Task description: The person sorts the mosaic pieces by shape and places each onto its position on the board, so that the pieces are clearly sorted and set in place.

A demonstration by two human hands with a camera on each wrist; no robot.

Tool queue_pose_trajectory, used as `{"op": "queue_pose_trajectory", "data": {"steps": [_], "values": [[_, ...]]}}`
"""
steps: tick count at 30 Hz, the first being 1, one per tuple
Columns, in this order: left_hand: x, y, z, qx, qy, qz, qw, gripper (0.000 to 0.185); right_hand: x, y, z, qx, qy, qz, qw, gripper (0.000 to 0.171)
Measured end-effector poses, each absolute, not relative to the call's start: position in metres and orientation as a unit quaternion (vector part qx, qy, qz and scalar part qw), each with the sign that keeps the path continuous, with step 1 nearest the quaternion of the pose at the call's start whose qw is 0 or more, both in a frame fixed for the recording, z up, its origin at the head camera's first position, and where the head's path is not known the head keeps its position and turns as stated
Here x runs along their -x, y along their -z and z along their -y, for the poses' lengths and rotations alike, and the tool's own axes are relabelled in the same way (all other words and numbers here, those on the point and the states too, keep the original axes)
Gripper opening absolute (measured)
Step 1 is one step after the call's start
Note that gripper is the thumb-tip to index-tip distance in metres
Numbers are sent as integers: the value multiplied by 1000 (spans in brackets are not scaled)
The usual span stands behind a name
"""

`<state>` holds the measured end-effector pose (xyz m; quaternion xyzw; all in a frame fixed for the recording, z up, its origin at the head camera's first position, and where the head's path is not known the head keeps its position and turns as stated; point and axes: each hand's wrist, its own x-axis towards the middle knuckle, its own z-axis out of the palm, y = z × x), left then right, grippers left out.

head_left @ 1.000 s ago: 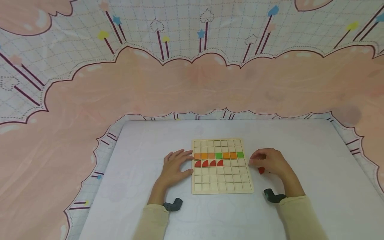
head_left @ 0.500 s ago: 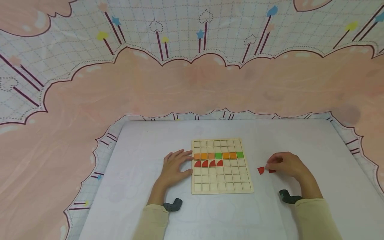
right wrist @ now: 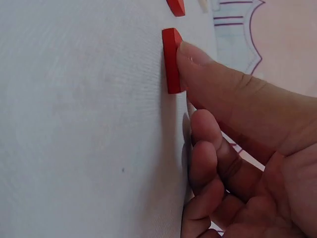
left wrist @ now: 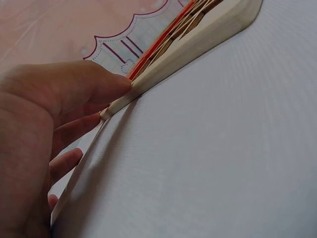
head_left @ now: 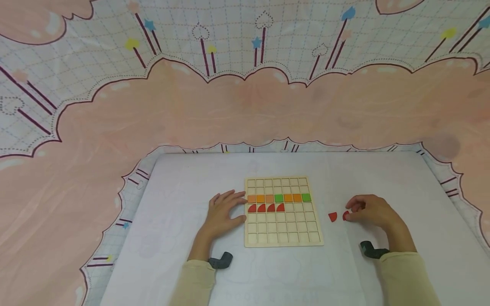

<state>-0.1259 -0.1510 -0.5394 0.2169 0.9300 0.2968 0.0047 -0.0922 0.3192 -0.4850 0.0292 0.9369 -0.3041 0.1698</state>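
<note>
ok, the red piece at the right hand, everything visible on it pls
The red piece is small, thick and flat, matte red like painted wood, with one rounded corner showing. It lies on the white table right of the wooden board, apart from a second red piece. The right hand touches its edge with the thumb; the other fingers are curled beside it.

The left hand [head_left: 221, 212] lay flat against the left edge of the wooden grid board [head_left: 283, 238] on the table [head_left: 383, 178]. The right hand [head_left: 373, 211] touched one red piece [head_left: 346, 215]; another red piece [head_left: 332, 216] lay just beside.
</note>
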Motion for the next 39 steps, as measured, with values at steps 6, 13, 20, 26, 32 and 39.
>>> {"op": "queue_pose_trajectory", "data": {"steps": [6,13,20,26,32,39], "values": [[126,540,151,-215,-294,-931,2,45,93,486,-317,-22,309,-935,174,25],[125,540,152,-219,-303,-927,-9,45,93,486,-316,-27,315,-931,180,25],[126,540,152,-215,-295,-931,12,45,91,485,-317,-19,314,-932,179,20],[126,540,152,-216,-293,-931,15,46,91,482,-315,8,332,-927,174,18],[126,539,152,-216,-296,-930,10,45,92,478,-300,18,387,-907,164,16],[127,540,151,-214,-298,-930,11,45,101,483,-277,-6,443,-881,169,17]]}}
